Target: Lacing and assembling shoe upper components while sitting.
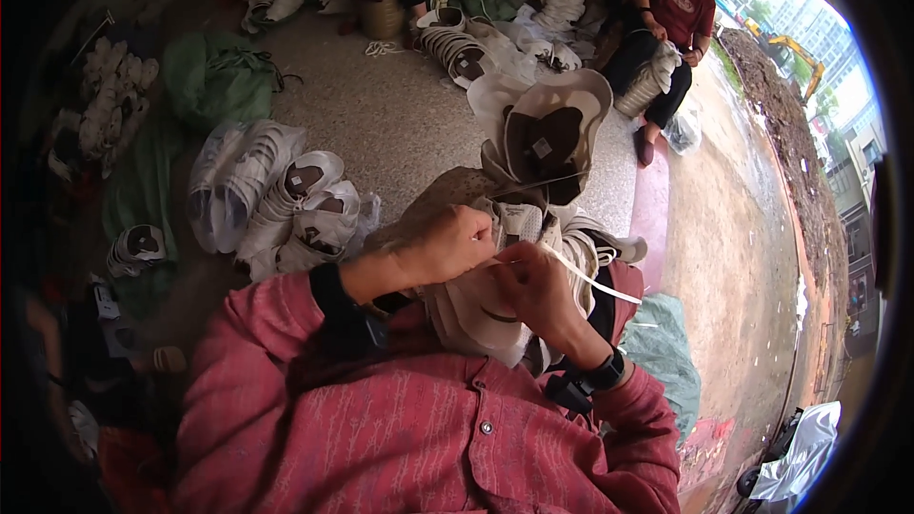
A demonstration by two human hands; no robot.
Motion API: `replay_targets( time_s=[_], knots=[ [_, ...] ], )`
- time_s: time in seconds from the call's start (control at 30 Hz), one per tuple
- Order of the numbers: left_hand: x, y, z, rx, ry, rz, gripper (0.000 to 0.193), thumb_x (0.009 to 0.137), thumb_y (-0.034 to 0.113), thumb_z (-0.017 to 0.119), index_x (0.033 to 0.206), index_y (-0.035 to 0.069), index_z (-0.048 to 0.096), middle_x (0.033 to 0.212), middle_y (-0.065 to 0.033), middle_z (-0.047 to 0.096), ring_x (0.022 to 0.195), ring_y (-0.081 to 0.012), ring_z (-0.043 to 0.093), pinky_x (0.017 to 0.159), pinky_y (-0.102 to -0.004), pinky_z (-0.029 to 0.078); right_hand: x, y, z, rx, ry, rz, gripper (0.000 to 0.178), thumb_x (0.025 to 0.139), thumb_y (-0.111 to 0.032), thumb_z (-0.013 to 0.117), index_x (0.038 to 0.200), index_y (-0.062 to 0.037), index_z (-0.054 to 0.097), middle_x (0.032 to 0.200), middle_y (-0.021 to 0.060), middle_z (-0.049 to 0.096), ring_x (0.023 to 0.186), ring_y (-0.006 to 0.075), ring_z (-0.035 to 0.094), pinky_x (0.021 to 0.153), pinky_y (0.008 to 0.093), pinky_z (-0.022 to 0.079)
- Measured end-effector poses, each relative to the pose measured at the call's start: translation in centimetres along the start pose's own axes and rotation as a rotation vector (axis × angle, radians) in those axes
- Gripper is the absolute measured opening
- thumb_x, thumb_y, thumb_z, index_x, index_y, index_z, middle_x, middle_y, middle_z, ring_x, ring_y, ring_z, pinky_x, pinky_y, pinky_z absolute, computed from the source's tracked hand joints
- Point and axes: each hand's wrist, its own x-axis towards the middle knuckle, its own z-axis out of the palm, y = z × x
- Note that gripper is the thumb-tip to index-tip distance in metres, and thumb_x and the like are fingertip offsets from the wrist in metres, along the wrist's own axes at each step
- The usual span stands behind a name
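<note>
Over my lap lies a bundle of pale shoe uppers [471, 309], with my two hands close together above it. My left hand [447, 246] is closed, and a short pale strand runs from its fingers to the other hand. Thumb and fingers of my right hand [536, 287] are pinched together on a white shoelace [600, 284], whose free end trails off to the right. Just beyond my hands is a shoe upper with a light mesh tongue [519, 221]. Farther out stands a stack of nested uppers with dark brown lining [547, 138]. My fingertips are partly hidden.
Bagged and stacked uppers [303, 205] sit on the floor to my left, near a green sack [217, 81]. More stacks [457, 48] lie ahead. A seated person [671, 14] handles uppers at the far right. A greenish plastic sack [664, 352] lies by my right arm.
</note>
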Motion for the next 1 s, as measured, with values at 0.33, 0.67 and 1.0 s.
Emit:
replay_targets(
  time_s=[0.33, 0.67, 1.0],
  knots=[
    [4.3, 0.9, -4.3, 0.251, -0.424, 0.435, 0.028, 0.072, 0.005, 0.075, 0.095, 0.004, 0.059, 0.095, -0.0099, 0.057, 0.092, -0.0289, 0.061, 0.079, -0.0380, 0.048, 1.2, -1.6, -3.7, -0.383, -0.162, -0.267, 0.018, 0.088, -0.021, 0.068, 0.099, -0.0066, 0.066, 0.064, 0.0132, 0.064, 0.057, 0.0299, 0.064, 0.053, 0.0380, 0.049],
    [4.5, -0.1, -4.3, 0.152, -0.453, 0.494, 0.026, 0.073, 0.013, 0.079, 0.082, 0.003, 0.056, 0.082, -0.0066, 0.056, 0.077, -0.0227, 0.058, 0.067, -0.0354, 0.045, 6.2, -1.1, -5.0, -0.339, -0.242, -0.655, 0.010, 0.082, -0.012, 0.070, 0.092, -0.0094, 0.070, 0.089, 0.0086, 0.064, 0.079, 0.0291, 0.066, 0.065, 0.0378, 0.051],
    [2.9, 1.2, -4.1, 0.076, -0.378, 0.363, 0.029, 0.075, 0.024, 0.082, 0.080, 0.005, 0.061, 0.085, -0.0058, 0.058, 0.076, -0.0200, 0.059, 0.067, -0.0330, 0.047, 6.2, -1.0, -10.5, -0.877, 0.169, -0.614, 0.009, 0.085, -0.002, 0.057, 0.091, -0.0045, 0.063, 0.089, 0.0144, 0.058, 0.078, 0.0359, 0.061, 0.068, 0.0406, 0.049]
  ],
)
